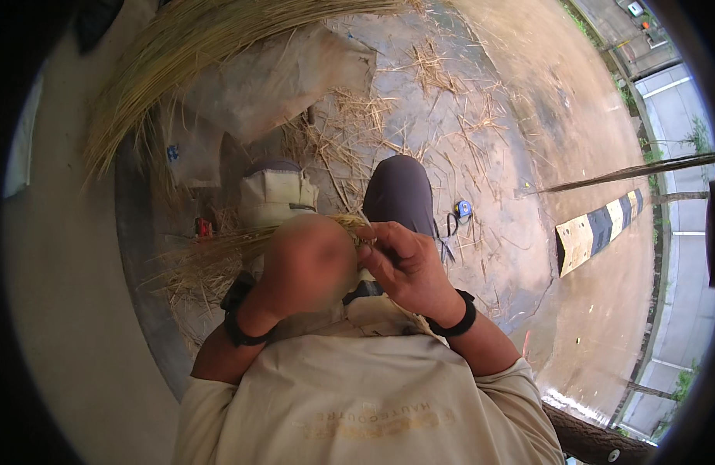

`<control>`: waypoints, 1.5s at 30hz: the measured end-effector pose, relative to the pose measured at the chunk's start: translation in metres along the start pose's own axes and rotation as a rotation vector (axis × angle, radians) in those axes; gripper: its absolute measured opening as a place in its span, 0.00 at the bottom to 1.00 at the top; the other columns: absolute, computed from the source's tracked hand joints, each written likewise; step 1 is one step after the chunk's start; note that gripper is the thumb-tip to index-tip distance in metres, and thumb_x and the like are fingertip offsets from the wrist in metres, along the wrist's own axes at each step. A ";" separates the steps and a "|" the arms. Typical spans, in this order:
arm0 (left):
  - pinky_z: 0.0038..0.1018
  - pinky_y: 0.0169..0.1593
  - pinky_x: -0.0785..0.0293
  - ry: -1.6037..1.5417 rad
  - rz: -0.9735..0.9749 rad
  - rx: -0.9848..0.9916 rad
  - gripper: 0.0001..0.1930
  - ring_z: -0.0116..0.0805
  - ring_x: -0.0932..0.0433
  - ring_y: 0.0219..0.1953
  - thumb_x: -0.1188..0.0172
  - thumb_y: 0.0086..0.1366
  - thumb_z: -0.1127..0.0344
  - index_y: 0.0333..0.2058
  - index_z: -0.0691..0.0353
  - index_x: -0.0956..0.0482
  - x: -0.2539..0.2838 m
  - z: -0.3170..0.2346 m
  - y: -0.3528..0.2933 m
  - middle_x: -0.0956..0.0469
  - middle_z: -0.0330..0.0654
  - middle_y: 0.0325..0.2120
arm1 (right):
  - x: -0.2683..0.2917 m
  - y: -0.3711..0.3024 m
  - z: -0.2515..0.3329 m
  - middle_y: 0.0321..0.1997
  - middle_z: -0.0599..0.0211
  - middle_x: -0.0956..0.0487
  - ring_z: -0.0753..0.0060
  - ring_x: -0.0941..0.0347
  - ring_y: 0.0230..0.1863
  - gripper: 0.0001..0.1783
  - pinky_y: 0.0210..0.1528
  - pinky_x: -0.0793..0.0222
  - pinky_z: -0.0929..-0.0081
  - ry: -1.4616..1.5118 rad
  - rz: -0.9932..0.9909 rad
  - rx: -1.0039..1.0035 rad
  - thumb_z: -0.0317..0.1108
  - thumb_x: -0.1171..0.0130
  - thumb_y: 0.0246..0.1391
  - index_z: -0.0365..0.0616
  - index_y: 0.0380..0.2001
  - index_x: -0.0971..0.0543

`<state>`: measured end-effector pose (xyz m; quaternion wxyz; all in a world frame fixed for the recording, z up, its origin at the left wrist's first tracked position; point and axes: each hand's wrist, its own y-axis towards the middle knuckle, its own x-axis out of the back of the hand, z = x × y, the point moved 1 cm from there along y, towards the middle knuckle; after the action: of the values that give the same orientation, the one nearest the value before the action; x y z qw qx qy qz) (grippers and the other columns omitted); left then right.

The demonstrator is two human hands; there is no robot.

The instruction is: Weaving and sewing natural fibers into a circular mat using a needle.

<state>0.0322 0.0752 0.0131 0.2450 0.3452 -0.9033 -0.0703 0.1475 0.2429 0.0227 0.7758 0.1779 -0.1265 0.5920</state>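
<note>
Across the upper left of the frame arcs a large sheaf of long dry yellow straw [187,54], above a crumpled beige sack [272,77] on the littered concrete ground [481,217]. At centre left, the left hand [303,263] is closed round a thin bundle of dry straw [218,252] that trails leftward. Just right of it, the right hand [408,267] pinches the bundle's end between fingertips. Right of the knee lies a small blue tape measure [464,208], and farther right a black-and-yellow striped speed bump [601,225].
</note>
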 end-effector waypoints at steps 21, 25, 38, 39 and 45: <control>0.38 0.44 0.21 0.129 0.058 -0.070 0.11 0.48 0.17 0.38 0.34 0.56 0.79 0.39 0.61 0.17 0.002 0.002 0.003 0.16 0.46 0.34 | 0.005 -0.010 -0.004 0.30 0.83 0.24 0.90 0.33 0.29 0.06 0.29 0.35 0.84 0.695 0.109 -0.587 0.33 0.39 0.68 0.42 0.39 0.20; 0.36 0.41 0.20 0.088 0.076 -0.090 0.10 0.45 0.17 0.37 0.33 0.57 0.78 0.38 0.61 0.17 0.001 -0.001 0.005 0.17 0.46 0.34 | 0.007 -0.012 -0.006 0.33 0.81 0.22 0.92 0.32 0.33 0.06 0.34 0.34 0.85 0.733 0.121 -0.608 0.32 0.39 0.68 0.41 0.39 0.19; 0.31 0.34 0.22 0.053 0.062 -0.103 0.09 0.38 0.19 0.30 0.32 0.57 0.79 0.36 0.61 0.18 -0.003 -0.003 0.003 0.20 0.42 0.29 | -0.001 -0.017 -0.009 0.35 0.76 0.20 0.88 0.29 0.35 0.03 0.37 0.30 0.83 0.453 0.028 -0.283 0.28 0.38 0.67 0.40 0.40 0.21; 0.31 0.34 0.22 0.053 0.062 -0.098 0.09 0.38 0.19 0.30 0.32 0.57 0.79 0.36 0.61 0.19 -0.004 -0.004 0.003 0.20 0.42 0.28 | -0.001 -0.018 -0.008 0.35 0.76 0.20 0.88 0.29 0.35 0.03 0.37 0.29 0.83 0.446 0.023 -0.276 0.28 0.38 0.67 0.40 0.40 0.21; 0.29 0.32 0.26 0.031 0.049 -0.120 0.08 0.35 0.24 0.27 0.37 0.57 0.81 0.34 0.62 0.21 -0.006 -0.003 0.003 0.24 0.40 0.25 | -0.002 -0.017 -0.002 0.34 0.73 0.19 0.85 0.26 0.34 0.03 0.38 0.28 0.82 0.339 0.028 -0.272 0.27 0.38 0.66 0.39 0.38 0.20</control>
<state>0.0360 0.0812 0.0143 0.2810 0.3087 -0.9017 -0.1128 0.1631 0.2386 0.0178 0.7944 -0.0324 -0.0754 0.6018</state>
